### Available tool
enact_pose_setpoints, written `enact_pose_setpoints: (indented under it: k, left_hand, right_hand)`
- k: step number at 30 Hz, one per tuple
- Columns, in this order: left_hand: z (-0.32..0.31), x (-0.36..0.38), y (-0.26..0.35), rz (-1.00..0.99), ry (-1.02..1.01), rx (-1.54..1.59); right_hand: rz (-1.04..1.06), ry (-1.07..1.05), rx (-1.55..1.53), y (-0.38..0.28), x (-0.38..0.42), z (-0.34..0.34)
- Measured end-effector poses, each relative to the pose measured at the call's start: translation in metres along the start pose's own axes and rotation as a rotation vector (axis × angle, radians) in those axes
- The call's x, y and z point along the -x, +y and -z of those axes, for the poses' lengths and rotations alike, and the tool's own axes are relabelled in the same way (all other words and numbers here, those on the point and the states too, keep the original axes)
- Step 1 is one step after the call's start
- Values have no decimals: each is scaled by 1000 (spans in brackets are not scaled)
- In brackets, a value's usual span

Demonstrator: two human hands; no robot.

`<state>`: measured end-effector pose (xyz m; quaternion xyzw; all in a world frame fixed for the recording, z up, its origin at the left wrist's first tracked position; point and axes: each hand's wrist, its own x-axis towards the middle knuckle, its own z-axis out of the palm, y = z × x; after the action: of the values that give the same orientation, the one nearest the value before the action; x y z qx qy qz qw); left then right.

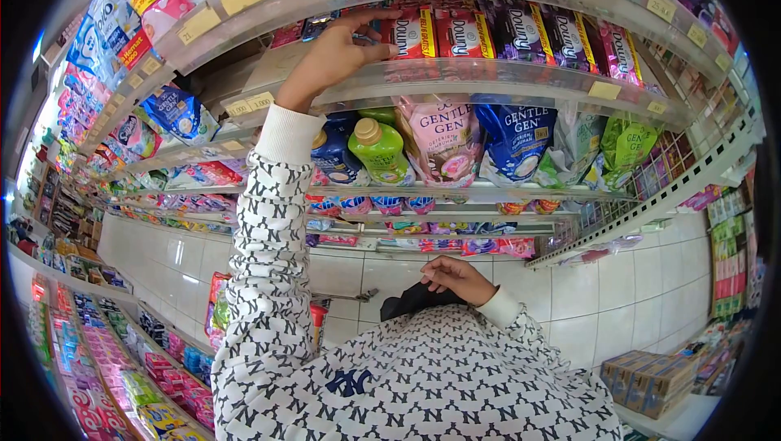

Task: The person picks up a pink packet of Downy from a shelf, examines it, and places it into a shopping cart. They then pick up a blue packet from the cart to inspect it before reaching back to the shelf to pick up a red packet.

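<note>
My left hand [348,49] reaches up to a shelf, its thumb and fingers apart around the left edge of a red pack of Downy sachets [412,34]. Beside that pack stands another red Downy pack [464,36], followed by dark purple Downy packs [518,32] farther right. Down at waist height, my right hand [460,278] has its fingers curled in toward the thumb, with nothing visible in them. A black cloth-like item [419,301] lies just below and left of those fingers, against the patterned sweater.
A clear price rail [488,76] runs along the shelf front. Below it stand a green bottle [381,152], a pink Gentle Gen pouch [442,140] and a blue one [517,140]. Brown cartons [649,380] sit at lower right. A product rack [106,360] lines the lower left.
</note>
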<state>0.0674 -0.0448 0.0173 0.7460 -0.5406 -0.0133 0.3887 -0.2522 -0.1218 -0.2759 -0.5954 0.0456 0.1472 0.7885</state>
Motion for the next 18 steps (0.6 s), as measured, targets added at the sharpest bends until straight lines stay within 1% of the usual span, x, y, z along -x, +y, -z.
enact_pose_setpoints:
  k: [3, 6, 8, 9, 11, 13, 15, 17, 18]
  left_hand:
    - [1, 8, 3, -18, 76, 191]
    - [11, 40, 18, -168, 234, -150]
    - [14, 73, 25, -269, 286, -141]
    - [15, 93, 28, -319, 313, -140]
    - [18, 143, 34, -157, 264, -12]
    - [10, 198, 25, 2, 303, 84]
    - [-13, 257, 6, 148, 439, 111]
    - [-52, 329, -22, 390, 549, 223]
    - [-57, 361, -25, 519, 579, 209]
  right_hand:
    - [-8, 29, -7, -1, 3, -4]
    - [-7, 43, -9, 3, 0, -6]
    - [17, 64, -8, 1, 0, -14]
    - [18, 60, -57, 6, -2, -15]
    - [18, 51, -157, 16, -13, -18]
    - [3, 97, -124, 6, -22, -26]
    - [4, 121, -78, 8, -32, -35]
    - [104, 159, -62, 3, -50, -53]
    - [135, 165, -54, 2, -59, -70]
